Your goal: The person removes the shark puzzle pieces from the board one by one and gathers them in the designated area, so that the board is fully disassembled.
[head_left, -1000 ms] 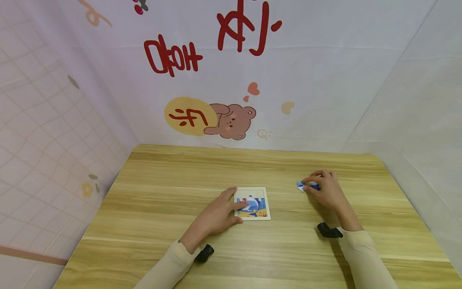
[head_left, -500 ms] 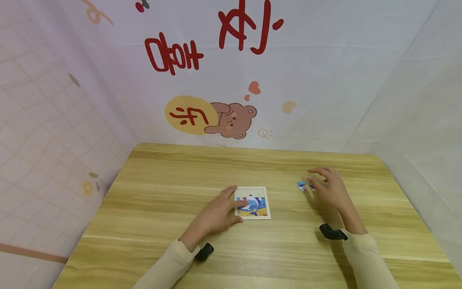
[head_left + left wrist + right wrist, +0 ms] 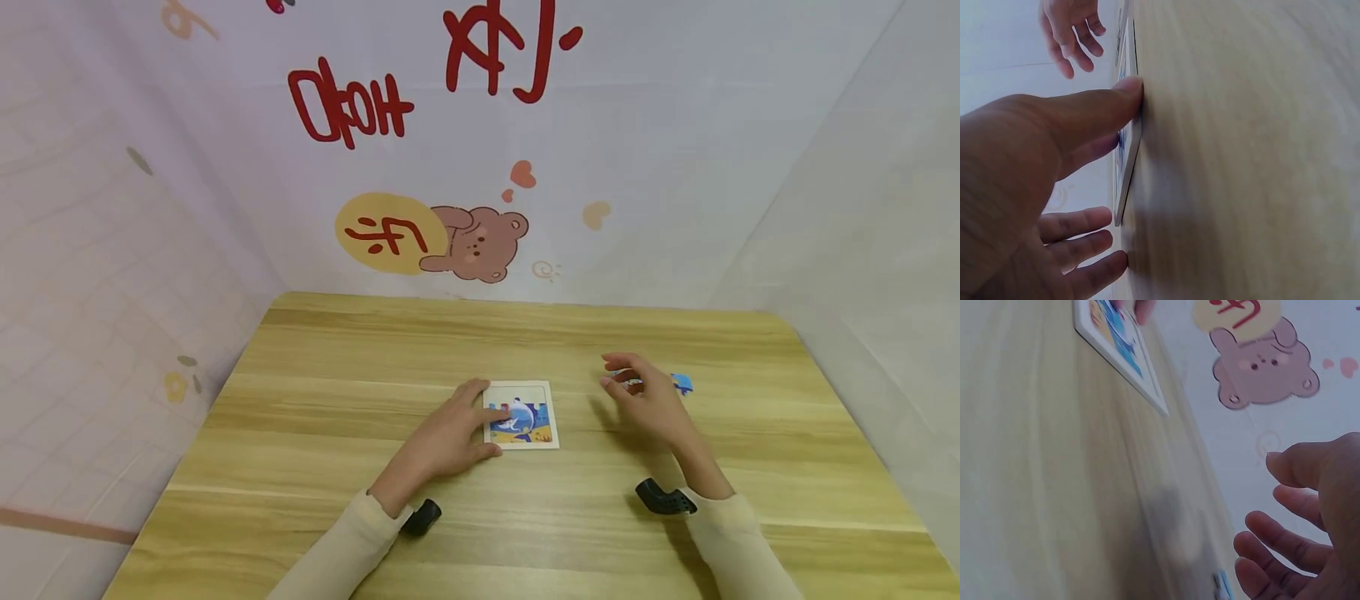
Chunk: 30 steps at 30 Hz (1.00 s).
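Observation:
My left hand [image 3: 450,429] rests at the left side of a small white-framed jigsaw puzzle [image 3: 552,417] with a sea picture. Its index finger lies on the picture, and its thumb [image 3: 1094,115] touches the frame's near edge. The upper strip of the puzzle shows bare backing [image 3: 525,392]. To the right, my right hand [image 3: 648,408] hovers over the table with thumb and fingers apart and nothing between them. Blue puzzle pieces [image 3: 682,383] lie just beyond it, partly hidden by the hand; an edge of one piece [image 3: 1222,584] shows low in the right wrist view.
The wood-grain table [image 3: 360,350] reaches back to a white cloth wall [image 3: 660,167] printed with a bear [image 3: 483,246] and red characters. Cloth walls also stand at the left and right. A black wrist camera [image 3: 663,498] sits under the right wrist, another [image 3: 422,518] under the left.
My right hand has opened from its pinch over the pieces, lifted a little and shifted left, baring the piece at the right. The left hand stays on the puzzle. The head view has shifted slightly.

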Tool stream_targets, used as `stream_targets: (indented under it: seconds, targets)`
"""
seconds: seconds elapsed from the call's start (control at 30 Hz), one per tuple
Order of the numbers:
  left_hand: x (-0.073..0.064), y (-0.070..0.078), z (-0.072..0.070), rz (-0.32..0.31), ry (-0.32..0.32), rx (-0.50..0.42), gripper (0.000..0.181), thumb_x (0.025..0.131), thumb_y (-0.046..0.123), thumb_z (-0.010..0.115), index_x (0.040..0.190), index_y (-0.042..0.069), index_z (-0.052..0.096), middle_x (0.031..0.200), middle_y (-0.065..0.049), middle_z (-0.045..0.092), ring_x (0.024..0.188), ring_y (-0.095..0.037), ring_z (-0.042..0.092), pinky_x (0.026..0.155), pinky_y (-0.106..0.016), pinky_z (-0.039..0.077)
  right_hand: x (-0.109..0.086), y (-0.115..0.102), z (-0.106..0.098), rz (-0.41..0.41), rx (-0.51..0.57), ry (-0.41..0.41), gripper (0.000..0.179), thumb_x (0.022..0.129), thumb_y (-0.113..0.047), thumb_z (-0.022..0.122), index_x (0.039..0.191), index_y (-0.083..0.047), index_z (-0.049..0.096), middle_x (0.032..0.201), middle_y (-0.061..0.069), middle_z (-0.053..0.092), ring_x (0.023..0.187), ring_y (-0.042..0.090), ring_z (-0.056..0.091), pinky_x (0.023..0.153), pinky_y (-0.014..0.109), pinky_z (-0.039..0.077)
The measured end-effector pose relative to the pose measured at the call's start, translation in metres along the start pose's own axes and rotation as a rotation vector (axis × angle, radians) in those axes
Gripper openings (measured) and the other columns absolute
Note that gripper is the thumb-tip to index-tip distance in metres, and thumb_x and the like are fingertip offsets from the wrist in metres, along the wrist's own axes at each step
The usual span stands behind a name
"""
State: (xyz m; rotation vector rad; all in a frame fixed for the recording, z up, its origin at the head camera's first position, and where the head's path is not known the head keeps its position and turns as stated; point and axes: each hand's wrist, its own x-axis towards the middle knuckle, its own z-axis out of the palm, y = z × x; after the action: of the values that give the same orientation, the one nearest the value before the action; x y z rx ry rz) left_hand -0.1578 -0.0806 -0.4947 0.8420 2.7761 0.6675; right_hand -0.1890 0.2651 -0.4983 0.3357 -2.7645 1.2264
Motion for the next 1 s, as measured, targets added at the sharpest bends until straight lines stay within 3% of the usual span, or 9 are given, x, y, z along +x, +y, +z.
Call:
stream_targets:
  seconds: [0.13, 0.3, 0.43, 0.6, 0.73, 1.0]
  targets:
    - [0.001, 0.002, -0.001, 0.043, 0.004, 0.005, 0.05, 0.093, 0.037, 0.077, 0.14, 0.024, 0.066, 0.164, -0.01, 0.036, 0.157, -0.029, 0.027, 0.122, -0.045, 0.038, 0.002, -0.012, 0.017, -0.014, 0.006, -0.039, 0.039, 0.099, -0.022, 0.069, 0.135, -0.008, 0.063, 0.121, 0.014, 0.07, 0.1, 0.021, 0.067, 0.079, 0.023, 0.055]
    - [0.003, 0.007, 0.0, 0.139, -0.036, 0.013, 0.046, 0.099, 0.032, 0.07, 0.143, 0.028, 0.062, 0.165, -0.004, 0.038, 0.159, -0.026, 0.022, 0.124, -0.044, 0.036, 0.004, -0.025, 0.035, -0.067, -0.018, -0.08, 0.036, 0.096, -0.018, 0.074, 0.13, -0.007, 0.066, 0.117, 0.013, 0.069, 0.095, 0.022, 0.067, 0.076, 0.027, 0.056]
    - [0.002, 0.009, 0.002, 0.189, -0.057, 0.046, 0.045, 0.103, 0.028, 0.063, 0.147, 0.029, 0.058, 0.166, -0.004, 0.036, 0.158, -0.025, 0.025, 0.123, -0.044, 0.037, 0.004, -0.035, 0.046, -0.094, -0.05, -0.109, 0.034, 0.093, -0.016, 0.077, 0.124, -0.007, 0.069, 0.111, 0.01, 0.069, 0.091, 0.02, 0.064, 0.076, 0.029, 0.054]
    - [0.001, 0.008, 0.004, 0.213, -0.039, 0.055, 0.044, 0.104, 0.023, 0.061, 0.147, 0.027, 0.058, 0.165, -0.005, 0.038, 0.155, -0.025, 0.034, 0.119, -0.043, 0.043, 0.001, -0.041, 0.055, -0.093, -0.097, -0.165, 0.029, 0.091, -0.017, 0.078, 0.119, -0.011, 0.072, 0.108, 0.005, 0.067, 0.089, 0.016, 0.059, 0.076, 0.028, 0.052]
    - [0.003, 0.006, 0.006, 0.207, -0.052, 0.041, 0.044, 0.104, 0.022, 0.061, 0.147, 0.028, 0.058, 0.165, -0.003, 0.039, 0.155, -0.024, 0.034, 0.12, -0.043, 0.042, -0.003, -0.044, 0.06, -0.087, -0.124, -0.199, 0.026, 0.091, -0.021, 0.078, 0.116, -0.016, 0.073, 0.105, 0.003, 0.062, 0.086, 0.015, 0.053, 0.073, 0.026, 0.048]
    - [0.007, 0.006, 0.007, 0.19, -0.085, 0.014, 0.042, 0.104, 0.023, 0.061, 0.146, 0.027, 0.06, 0.164, -0.003, 0.041, 0.155, -0.026, 0.033, 0.123, -0.045, 0.037, -0.007, -0.045, 0.066, -0.089, -0.14, -0.186, 0.023, 0.089, -0.02, 0.081, 0.111, -0.016, 0.075, 0.098, 0.002, 0.06, 0.083, 0.015, 0.05, 0.072, 0.028, 0.043]
